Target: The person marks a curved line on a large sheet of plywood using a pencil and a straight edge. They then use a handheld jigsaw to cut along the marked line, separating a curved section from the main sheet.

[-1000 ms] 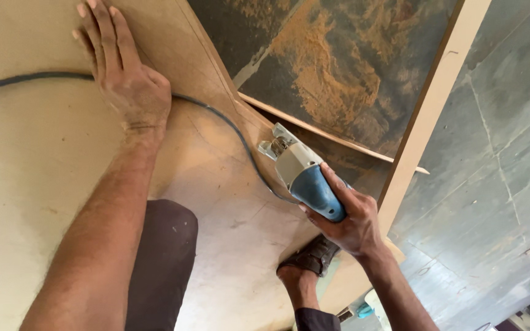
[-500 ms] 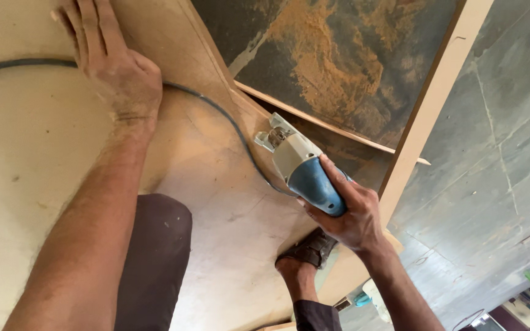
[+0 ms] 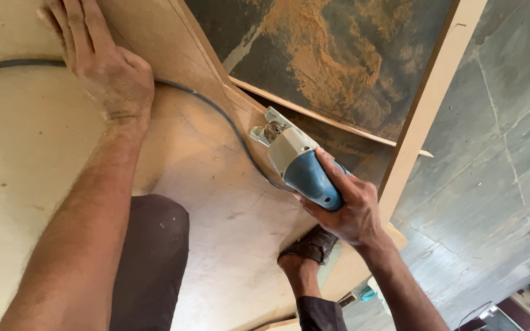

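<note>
Right hand is wrapped tight around the blue-and-grey saw, its metal foot at the cut edge of the board, right of centre. Left hand lies flat and open on the board at far left, fingers spread, over the dark cord that curves back to the saw. A pale strip runs along the right, bare grey floor beyond it. Sawdust heaps past the cut. A sandalled foot rests at the near edge.
</note>
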